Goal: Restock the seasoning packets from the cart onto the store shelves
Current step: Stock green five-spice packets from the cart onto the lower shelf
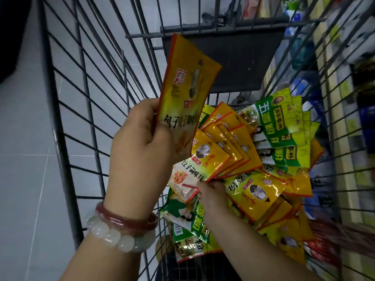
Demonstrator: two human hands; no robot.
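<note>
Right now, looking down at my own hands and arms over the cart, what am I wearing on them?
Both forearms are bare, with no sleeves in view. The left wrist carries two bracelets side by side: a smooth reddish-brown bangle nearer the hand, and behind it a bracelet of large round pale white-green beads. The right hand and its wrist show no jewellery, watch or glove.

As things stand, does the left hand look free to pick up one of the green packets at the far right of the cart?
Probably not. The left hand is raised over the cart's left side and already grips a yellow packet. The green packets lie uncovered on top of the pile, so only the full hand stands in the way.
</note>
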